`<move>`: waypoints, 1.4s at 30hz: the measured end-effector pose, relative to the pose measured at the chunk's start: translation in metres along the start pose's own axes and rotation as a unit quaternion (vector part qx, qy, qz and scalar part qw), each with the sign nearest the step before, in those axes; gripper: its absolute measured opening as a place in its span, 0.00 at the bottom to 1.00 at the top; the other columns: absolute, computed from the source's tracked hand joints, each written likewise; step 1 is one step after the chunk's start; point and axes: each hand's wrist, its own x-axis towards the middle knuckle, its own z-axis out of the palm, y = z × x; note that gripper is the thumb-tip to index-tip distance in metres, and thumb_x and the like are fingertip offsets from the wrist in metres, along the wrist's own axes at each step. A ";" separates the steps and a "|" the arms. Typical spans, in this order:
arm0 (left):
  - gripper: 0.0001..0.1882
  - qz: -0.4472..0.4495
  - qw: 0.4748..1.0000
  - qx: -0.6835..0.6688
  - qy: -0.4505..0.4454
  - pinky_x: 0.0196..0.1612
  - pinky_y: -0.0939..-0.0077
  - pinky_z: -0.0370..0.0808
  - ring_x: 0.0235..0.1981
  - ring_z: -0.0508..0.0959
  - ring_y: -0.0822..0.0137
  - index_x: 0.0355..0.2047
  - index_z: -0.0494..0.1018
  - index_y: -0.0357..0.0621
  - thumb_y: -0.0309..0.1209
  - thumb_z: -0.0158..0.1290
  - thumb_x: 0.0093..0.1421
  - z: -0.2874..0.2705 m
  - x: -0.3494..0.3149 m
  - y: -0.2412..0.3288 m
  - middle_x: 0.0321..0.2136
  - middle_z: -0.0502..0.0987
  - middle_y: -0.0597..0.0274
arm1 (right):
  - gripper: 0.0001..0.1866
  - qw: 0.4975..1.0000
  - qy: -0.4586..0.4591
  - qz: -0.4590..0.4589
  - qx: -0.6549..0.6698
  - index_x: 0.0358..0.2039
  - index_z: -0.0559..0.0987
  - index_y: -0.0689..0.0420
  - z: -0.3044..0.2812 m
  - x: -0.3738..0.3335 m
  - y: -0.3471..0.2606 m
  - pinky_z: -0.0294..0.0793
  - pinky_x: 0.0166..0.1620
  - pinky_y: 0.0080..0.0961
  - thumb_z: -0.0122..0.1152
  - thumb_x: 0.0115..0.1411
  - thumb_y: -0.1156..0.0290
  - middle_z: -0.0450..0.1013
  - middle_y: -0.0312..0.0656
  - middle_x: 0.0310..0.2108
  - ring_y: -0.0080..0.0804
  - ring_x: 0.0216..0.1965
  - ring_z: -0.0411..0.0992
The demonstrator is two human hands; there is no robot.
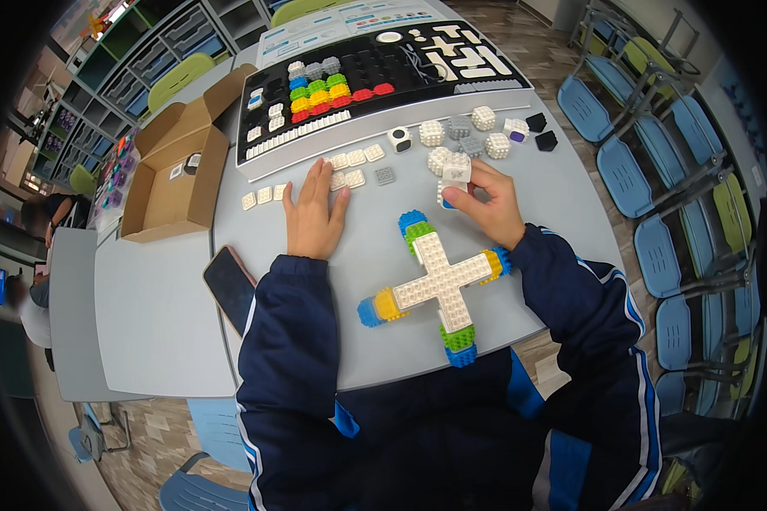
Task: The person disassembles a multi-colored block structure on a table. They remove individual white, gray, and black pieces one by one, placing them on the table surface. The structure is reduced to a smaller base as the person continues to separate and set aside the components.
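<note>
My left hand (312,220) lies flat on the table, fingers stretched out, beside several flat white studded tiles (354,157). Between the thumb and fingers of my right hand (494,206) is a white block (457,167); a bit of blue shows below it, partly hidden by my thumb. Just in front of that hand rests a white studded cross (441,274) with green, yellow and blue blocks on its four-way arm ends. A grey tile (385,175) lies between my hands. Beyond my right hand stand several white studded cubes (432,133) and grey ones (459,127).
A large kit tray (375,119) of coloured blocks spans the table's far side. An open cardboard box (166,200) stands at the left. Near my left forearm lies a phone (230,285). Two black pieces (545,141) sit near the right edge. Stacked blue chairs (626,179) stand beyond it.
</note>
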 end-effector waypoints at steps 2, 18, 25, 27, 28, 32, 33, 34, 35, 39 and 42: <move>0.25 0.019 0.999 0.035 0.034 0.65 0.45 0.41 0.62 0.63 0.60 0.58 0.63 0.39 0.39 0.46 0.64 -0.001 -0.002 0.000 0.60 0.65 0.51 | 0.14 0.998 -0.012 0.018 0.066 0.37 0.80 0.61 0.003 0.002 -0.001 0.64 0.32 0.17 0.69 0.51 0.70 0.71 0.33 0.32 0.18 0.27 0.62; 0.27 0.109 0.949 -0.287 0.065 0.58 0.58 0.52 0.45 0.72 0.60 0.54 0.66 0.40 0.37 0.56 0.56 -0.002 0.013 0.078 0.46 0.74 0.56 | 0.16 0.988 -0.128 -0.072 -0.045 0.31 0.75 0.61 0.013 0.021 0.016 0.62 0.29 0.24 0.69 0.51 0.63 0.64 0.41 0.23 0.32 0.25 0.63; 0.20 0.048 0.936 -0.349 0.010 0.50 0.70 0.67 0.44 0.72 0.62 0.49 0.72 0.39 0.32 0.56 0.57 0.006 0.014 0.071 0.40 0.75 0.56 | 0.17 0.976 -0.164 -0.103 -0.099 0.30 0.77 0.62 0.016 0.031 0.012 0.67 0.30 0.30 0.70 0.48 0.61 0.68 0.42 0.25 0.39 0.27 0.69; 0.19 0.042 0.933 -0.356 0.016 0.49 0.71 0.67 0.43 0.73 0.63 0.48 0.73 0.39 0.30 0.58 0.56 0.007 0.013 0.071 0.37 0.76 0.56 | 0.17 0.977 -0.146 -0.126 -0.096 0.29 0.77 0.62 0.019 0.029 0.016 0.68 0.29 0.30 0.70 0.48 0.61 0.68 0.41 0.24 0.38 0.26 0.69; 0.19 0.043 0.933 -0.357 0.018 0.49 0.72 0.67 0.42 0.72 0.63 0.47 0.73 0.39 0.30 0.59 0.55 0.007 0.013 0.071 0.37 0.76 0.56 | 0.17 0.976 -0.136 -0.137 -0.096 0.29 0.78 0.61 0.019 0.029 0.018 0.68 0.29 0.30 0.70 0.48 0.60 0.68 0.41 0.24 0.38 0.26 0.69; 0.17 0.050 0.935 -0.344 0.071 0.43 0.72 0.68 0.33 0.71 0.64 0.43 0.75 0.42 0.29 0.62 0.52 0.007 0.014 0.077 0.30 0.75 0.60 | 0.18 0.974 -0.118 -0.156 -0.113 0.27 0.77 0.61 0.020 0.027 0.022 0.68 0.28 0.29 0.70 0.48 0.59 0.68 0.40 0.24 0.37 0.25 0.69; 0.17 0.050 0.936 -0.341 0.071 0.42 0.73 0.67 0.33 0.71 0.64 0.43 0.75 0.42 0.29 0.62 0.51 0.007 0.014 0.077 0.29 0.75 0.61 | 0.18 0.974 -0.114 -0.158 -0.116 0.27 0.77 0.62 0.021 0.027 0.022 0.68 0.28 0.29 0.70 0.48 0.59 0.68 0.40 0.23 0.37 0.25 0.69; 0.17 0.050 0.937 -0.338 0.071 0.42 0.73 0.67 0.33 0.71 0.65 0.42 0.75 0.42 0.29 0.63 0.51 0.007 0.014 0.076 0.29 0.75 0.61 | 0.18 0.974 -0.110 -0.160 -0.120 0.27 0.77 0.62 0.021 0.026 0.021 0.68 0.28 0.29 0.70 0.48 0.59 0.67 0.40 0.23 0.37 0.24 0.69; 0.17 0.050 0.938 -0.335 0.072 0.42 0.73 0.67 0.32 0.71 0.65 0.42 0.75 0.42 0.29 0.63 0.51 0.008 0.014 0.076 0.28 0.74 0.61 | 0.18 0.973 -0.108 -0.161 -0.121 0.27 0.77 0.62 0.020 0.026 0.021 0.68 0.28 0.29 0.70 0.48 0.59 0.67 0.40 0.23 0.37 0.24 0.69; 0.17 0.055 0.937 -0.335 0.083 0.41 0.74 0.66 0.31 0.71 0.66 0.42 0.76 0.43 0.30 0.63 0.51 0.009 0.014 0.075 0.26 0.73 0.63 | 0.18 0.972 -0.117 -0.154 -0.130 0.26 0.77 0.62 0.019 0.027 0.014 0.68 0.28 0.29 0.70 0.49 0.59 0.68 0.40 0.23 0.38 0.24 0.69; 0.17 0.049 0.939 -0.331 0.074 0.41 0.74 0.66 0.31 0.70 0.67 0.43 0.76 0.42 0.29 0.63 0.51 0.007 0.013 0.075 0.27 0.73 0.62 | 0.18 0.972 -0.121 -0.145 -0.139 0.26 0.76 0.62 0.019 0.026 0.012 0.69 0.28 0.30 0.70 0.49 0.59 0.68 0.41 0.24 0.38 0.25 0.69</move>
